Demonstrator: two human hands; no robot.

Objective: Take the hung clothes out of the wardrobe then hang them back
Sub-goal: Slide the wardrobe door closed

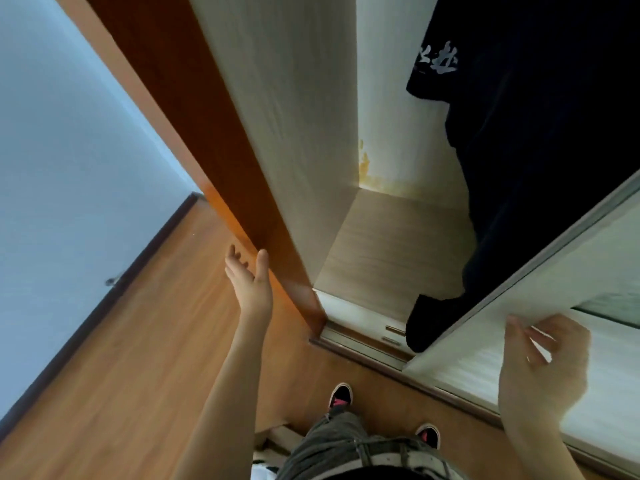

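Note:
The wardrobe (pixel 294 109) stands open in front of me, with a pale wood-grain inside and an orange-brown side panel. Dark clothes (pixel 540 140) hang in it at the upper right; one carries white lettering on a sleeve, and their hems reach the wardrobe floor. My left hand (pixel 249 278) is raised, palm open with fingers apart, next to the orange front edge of the side panel, holding nothing. My right hand (pixel 543 362) is at the lower right, its fingers curled around the edge of the pale sliding door (pixel 568 271).
The wardrobe's floor panel (pixel 391 251) shows bare left of the clothes. A sliding-door track (pixel 367 348) runs along the wooden floor (pixel 138 341). A pale blue wall (pixel 62 150) with a dark skirting board is on the left. My feet in dark shoes (pixel 341 394) stand just before the track.

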